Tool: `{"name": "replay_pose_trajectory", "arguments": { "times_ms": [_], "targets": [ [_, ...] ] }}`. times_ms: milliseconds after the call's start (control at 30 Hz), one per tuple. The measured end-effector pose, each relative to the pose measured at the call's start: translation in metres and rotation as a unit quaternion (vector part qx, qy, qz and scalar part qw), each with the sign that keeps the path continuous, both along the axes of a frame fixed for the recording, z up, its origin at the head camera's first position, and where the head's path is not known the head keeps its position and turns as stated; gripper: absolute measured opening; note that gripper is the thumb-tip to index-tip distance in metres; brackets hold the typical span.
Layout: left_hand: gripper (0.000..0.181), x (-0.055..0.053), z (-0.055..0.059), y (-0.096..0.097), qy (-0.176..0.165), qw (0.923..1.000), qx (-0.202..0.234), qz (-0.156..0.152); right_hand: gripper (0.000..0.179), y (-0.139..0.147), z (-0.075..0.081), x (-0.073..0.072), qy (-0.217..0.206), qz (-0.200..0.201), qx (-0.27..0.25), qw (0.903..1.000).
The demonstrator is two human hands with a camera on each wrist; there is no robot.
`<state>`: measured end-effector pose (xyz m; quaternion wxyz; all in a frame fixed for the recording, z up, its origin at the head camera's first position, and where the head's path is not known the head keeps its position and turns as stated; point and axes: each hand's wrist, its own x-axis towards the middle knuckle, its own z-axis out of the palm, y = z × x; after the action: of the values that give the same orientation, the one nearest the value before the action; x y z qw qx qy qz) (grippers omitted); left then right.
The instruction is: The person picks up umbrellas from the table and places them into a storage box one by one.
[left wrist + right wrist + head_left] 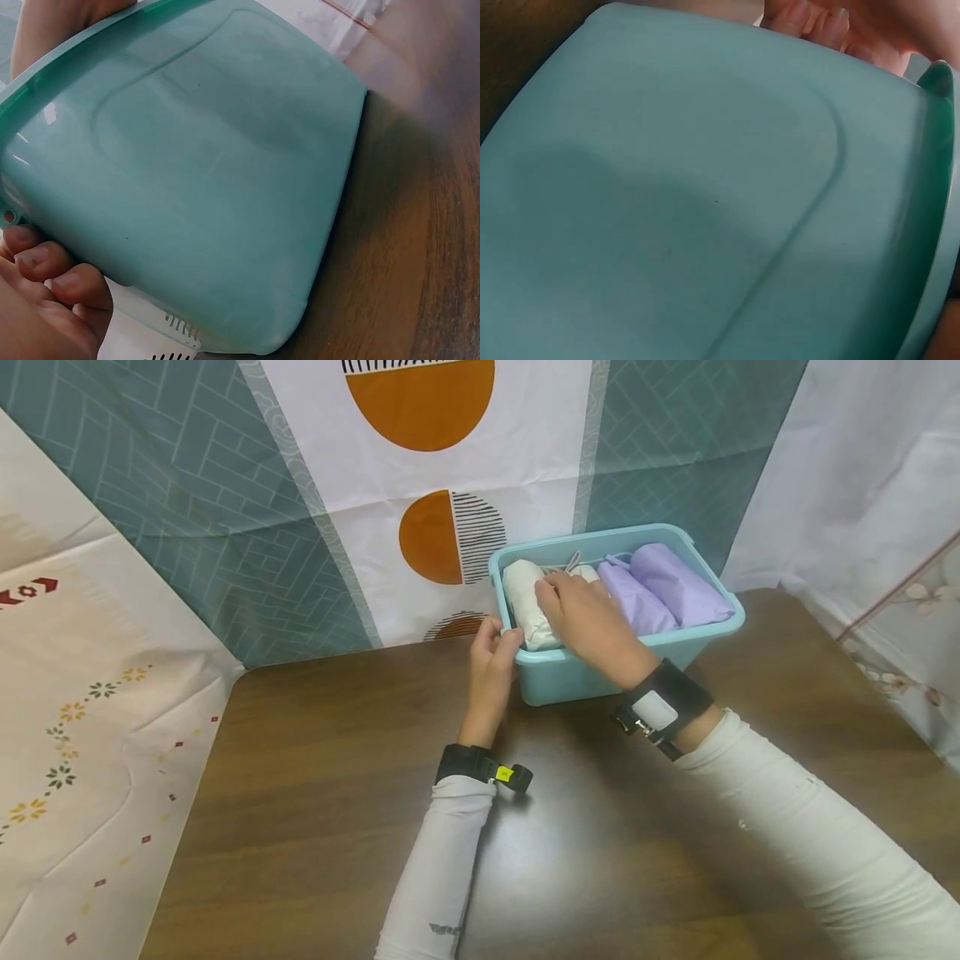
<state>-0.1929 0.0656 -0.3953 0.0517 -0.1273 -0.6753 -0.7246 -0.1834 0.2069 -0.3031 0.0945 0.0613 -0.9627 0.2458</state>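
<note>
A light-blue plastic storage bin [577,681] stands near the back of the table. My left hand [492,672] grips its left end, thumb at the rim; in the left wrist view, curled fingers [71,281] lie against its outside. My right hand [588,622] reaches over the front rim among whitish fabric bundles, its fingertips hidden. One whitish bundle [527,602] lies left of that hand. Another pale bundle [585,574] shows partly behind it. Two lilac bundles, one nearer the middle [637,599] and one at the right [678,581], fill the bin's right side.
The brown wooden table [337,793] extends in front and to both sides of the bin. A patterned cloth [525,452] hangs directly behind. White cloths hang at the left [97,693] and right [885,502]. A thin cord loop [573,560] sticks up inside the bin.
</note>
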Motion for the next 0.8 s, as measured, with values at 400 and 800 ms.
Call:
{"name": "replay_pose_trajectory", "arguments": {
  "times_ms": [400, 800],
  "targets": [
    [0.022, -0.0007, -0.0005, 0.0003, 0.006, 1.0000, 0.004, 0.001, 0.053, -0.0002, -0.0034, 0.0003, 0.008, -0.016, -0.014, 0.9997],
    [0.020, -0.0009, -0.0009, 0.0017, 0.006, 0.9999, 0.010, 0.001, 0.054, -0.0001, -0.0059, -0.0001, 0.015, -0.032, -0.010, 0.9993]
  ]
}}
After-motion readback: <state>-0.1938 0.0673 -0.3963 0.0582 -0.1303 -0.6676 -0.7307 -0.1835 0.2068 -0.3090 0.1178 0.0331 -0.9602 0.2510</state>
